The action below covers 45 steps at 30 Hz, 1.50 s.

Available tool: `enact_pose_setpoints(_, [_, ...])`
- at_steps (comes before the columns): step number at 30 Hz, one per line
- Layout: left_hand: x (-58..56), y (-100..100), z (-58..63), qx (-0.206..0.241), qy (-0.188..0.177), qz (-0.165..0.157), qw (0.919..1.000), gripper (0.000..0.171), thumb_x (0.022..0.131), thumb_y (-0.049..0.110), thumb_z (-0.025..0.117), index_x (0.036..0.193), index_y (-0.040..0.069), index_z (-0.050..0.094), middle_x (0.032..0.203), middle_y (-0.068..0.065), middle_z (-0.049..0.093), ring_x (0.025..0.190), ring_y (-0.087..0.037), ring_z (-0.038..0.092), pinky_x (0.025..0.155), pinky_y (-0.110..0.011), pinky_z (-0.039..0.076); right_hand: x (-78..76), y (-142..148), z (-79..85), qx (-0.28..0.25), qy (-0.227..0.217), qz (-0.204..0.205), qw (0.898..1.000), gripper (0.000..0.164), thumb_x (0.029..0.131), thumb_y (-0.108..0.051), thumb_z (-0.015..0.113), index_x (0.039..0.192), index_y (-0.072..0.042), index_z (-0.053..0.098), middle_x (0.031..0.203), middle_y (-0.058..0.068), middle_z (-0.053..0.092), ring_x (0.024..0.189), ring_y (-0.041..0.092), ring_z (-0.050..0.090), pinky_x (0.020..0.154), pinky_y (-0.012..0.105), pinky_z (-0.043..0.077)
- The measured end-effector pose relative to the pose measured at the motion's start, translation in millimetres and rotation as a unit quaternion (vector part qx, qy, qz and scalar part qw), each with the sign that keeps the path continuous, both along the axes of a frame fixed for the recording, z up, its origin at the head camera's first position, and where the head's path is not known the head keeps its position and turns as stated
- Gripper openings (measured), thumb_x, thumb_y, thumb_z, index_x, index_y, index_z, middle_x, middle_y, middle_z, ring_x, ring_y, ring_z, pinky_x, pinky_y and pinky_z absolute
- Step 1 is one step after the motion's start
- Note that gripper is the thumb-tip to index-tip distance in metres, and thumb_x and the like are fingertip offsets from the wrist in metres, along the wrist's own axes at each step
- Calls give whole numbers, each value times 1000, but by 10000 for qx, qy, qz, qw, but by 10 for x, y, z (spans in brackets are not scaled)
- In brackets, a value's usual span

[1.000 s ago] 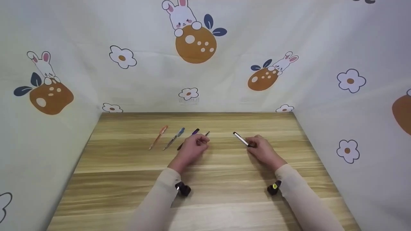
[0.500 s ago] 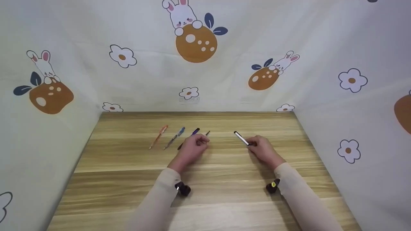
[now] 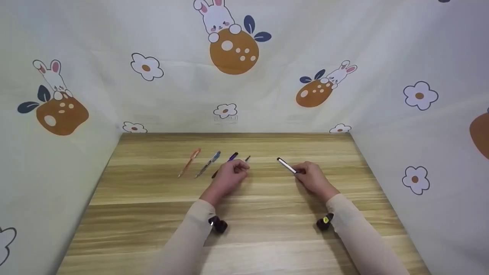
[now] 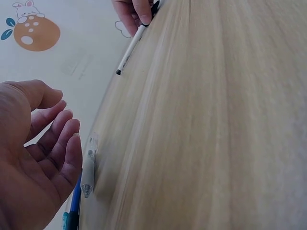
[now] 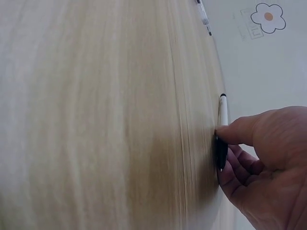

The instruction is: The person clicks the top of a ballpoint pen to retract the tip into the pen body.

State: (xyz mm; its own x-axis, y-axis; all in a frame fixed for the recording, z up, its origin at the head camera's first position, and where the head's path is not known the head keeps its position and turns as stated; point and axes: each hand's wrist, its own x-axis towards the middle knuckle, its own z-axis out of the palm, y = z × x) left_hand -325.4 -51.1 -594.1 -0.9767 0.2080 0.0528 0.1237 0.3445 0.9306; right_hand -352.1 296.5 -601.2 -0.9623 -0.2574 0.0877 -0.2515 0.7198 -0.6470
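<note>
My right hand pinches the black end of a white pen between thumb and fingers. That pen lies slanted at the table surface, its far black tip pointing away to the left. In the right wrist view the thumb presses on its dark part. My left hand, fingers loosely curled, holds nothing. Under and beside it are a dark purple pen and a clear pen, both partly hidden by the hand in the head view. Whether the left hand touches either pen, I cannot tell.
To the left lie a blue pen and an orange pen, slanted alike on the wood-grain table. A pale curtain printed with rabbits and flowers borders the table at the back and both sides.
The right fingers have shifted slightly over the white pen's black end, covering more of it. The left hand and the other pens have stayed put.
</note>
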Motion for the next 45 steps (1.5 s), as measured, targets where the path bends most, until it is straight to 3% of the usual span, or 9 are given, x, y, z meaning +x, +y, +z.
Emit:
enact_pose_setpoints(7, [8, 19, 6, 97, 24, -77, 9999, 19, 101, 9, 72, 119, 2, 77, 106, -2, 73, 100, -19, 66, 91, -37, 57, 22, -65, 15, -245, 19, 1, 9997, 26, 97, 6, 75, 121, 0, 82, 106, 12, 77, 100, 26, 68, 92, 44, 55])
enact_pose_setpoints(12, [1, 66, 7, 228, 3, 26, 9997, 21, 101, 8, 72, 120, 1, 77, 106, -3, 73, 99, -19, 66, 89, -36, 57, 81, -196, 33, -706, -7, 37, 9975, 28, 96, 8, 75, 122, 2, 82, 107, 13, 79, 99, 22, 69, 90, 35, 56])
enact_pose_setpoints(18, [23, 157, -4, 436, -195, 148, 9987, 26, 99, 5, 71, 124, -1, 75, 113, -9, 75, 101, -20, 68, 91, -35, 60, 191, -416, 60, -1541, -379, 50, 9873, 29, 95, 10, 73, 123, 7, 79, 104, 21, 77, 94, 17, 67, 82, 23, 53])
enact_pose_setpoints(23, [47, 226, -10, 869, -301, 259, 9954, 31, 98, 3, 71, 128, -6, 71, 117, -14, 74, 101, -21, 69, 87, -31, 61, 273, -599, 79, -2070, -693, -87, 9759, 30, 95, 11, 73, 125, 7, 78, 101, 21, 75, 88, 16, 65, 76, 23, 54])
enact_pose_setpoints(31, [26, 327, 13, 1976, -393, 612, 9776, 39, 98, 2, 71, 135, -9, 65, 124, -27, 70, 100, -20, 67, 77, -24, 56, 404, -904, 95, -2961, -1269, -386, 9459, 28, 99, 7, 73, 127, 6, 78, 101, 19, 74, 84, 21, 65, 69, 25, 54])
enact_pose_setpoints(38, [38, 379, 85, 2684, -656, 753, 9581, 43, 98, 1, 71, 140, -5, 62, 125, -22, 70, 112, -34, 71, 95, -45, 64, 513, -1130, 94, -3555, -1462, -401, 9223, 30, 102, 8, 69, 131, 13, 71, 104, 20, 72, 82, 16, 61, 68, 24, 51])
enact_pose_setpoints(45, [42, 386, 135, 3067, -622, 788, 9465, 42, 98, -4, 72, 139, -2, 64, 128, -25, 68, 102, -21, 71, 98, -44, 64, 584, -1280, 82, -3613, -1357, -407, 9216, 30, 100, 6, 72, 130, 11, 72, 105, 16, 73, 87, 14, 64, 71, 24, 53])
